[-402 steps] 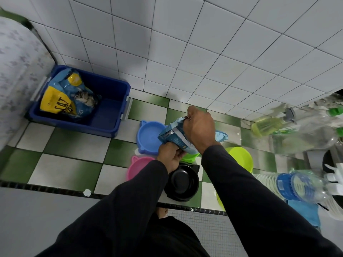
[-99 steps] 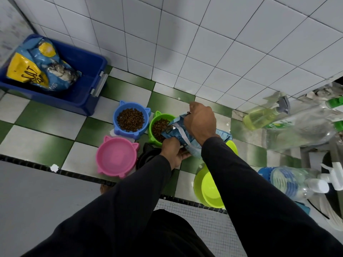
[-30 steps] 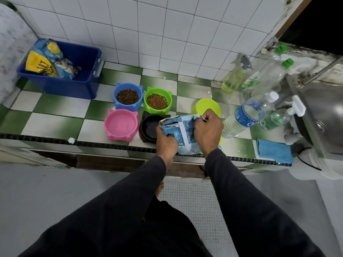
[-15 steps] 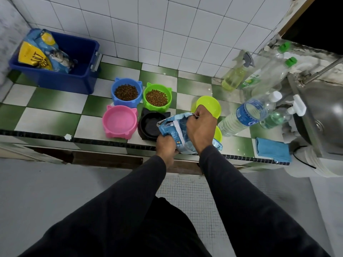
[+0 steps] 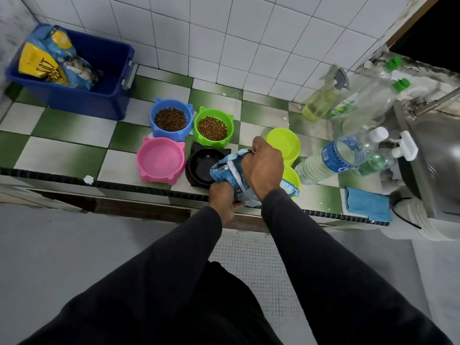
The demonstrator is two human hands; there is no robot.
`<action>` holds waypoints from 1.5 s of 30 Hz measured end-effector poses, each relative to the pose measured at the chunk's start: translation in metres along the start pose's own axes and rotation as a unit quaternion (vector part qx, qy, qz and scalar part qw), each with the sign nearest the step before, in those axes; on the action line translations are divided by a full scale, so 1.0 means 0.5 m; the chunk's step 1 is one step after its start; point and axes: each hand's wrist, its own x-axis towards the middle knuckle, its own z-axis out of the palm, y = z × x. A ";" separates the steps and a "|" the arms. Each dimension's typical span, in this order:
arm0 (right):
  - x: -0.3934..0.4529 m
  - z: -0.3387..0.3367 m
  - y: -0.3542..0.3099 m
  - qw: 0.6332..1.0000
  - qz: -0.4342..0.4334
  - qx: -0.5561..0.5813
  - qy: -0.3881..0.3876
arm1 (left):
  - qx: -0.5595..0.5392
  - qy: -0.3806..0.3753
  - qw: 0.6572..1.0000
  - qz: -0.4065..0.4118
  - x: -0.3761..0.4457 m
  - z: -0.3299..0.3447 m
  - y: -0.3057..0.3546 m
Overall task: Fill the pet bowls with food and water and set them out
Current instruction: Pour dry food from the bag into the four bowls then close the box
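Kibble fills the blue bowl (image 5: 171,120) and green bowl (image 5: 213,128); pink bowl (image 5: 161,159) sits bare. Left hand (image 5: 224,198) and right hand (image 5: 264,167) both clutch the crumpled blue food bag (image 5: 227,173).

A green-and-white checkered counter (image 5: 62,135) is carrying a blue bowl (image 5: 171,120) and a lime green bowl (image 5: 213,127), both showing brown kibble, with a pink bowl (image 5: 161,160) and a black bowl (image 5: 202,166) sitting nearer its front edge. Toward its back left corner, a dark blue bin (image 5: 87,78) is holding a blue-and-yellow bag (image 5: 49,61); the light blue pouch (image 5: 230,175) is showing what may be white stripes.
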 end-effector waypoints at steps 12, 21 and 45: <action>0.032 0.015 -0.012 0.998 -0.022 -0.032 -0.055 | -0.006 -0.008 1.000 -0.029 0.018 0.001 0.012; 0.050 -0.001 -0.040 0.992 -0.037 -0.062 -0.099 | -0.035 -0.019 0.998 -0.051 0.024 0.007 0.016; 0.076 0.036 -0.052 0.984 -0.092 -0.102 -0.112 | -0.070 -0.008 0.995 -0.071 0.019 0.009 0.033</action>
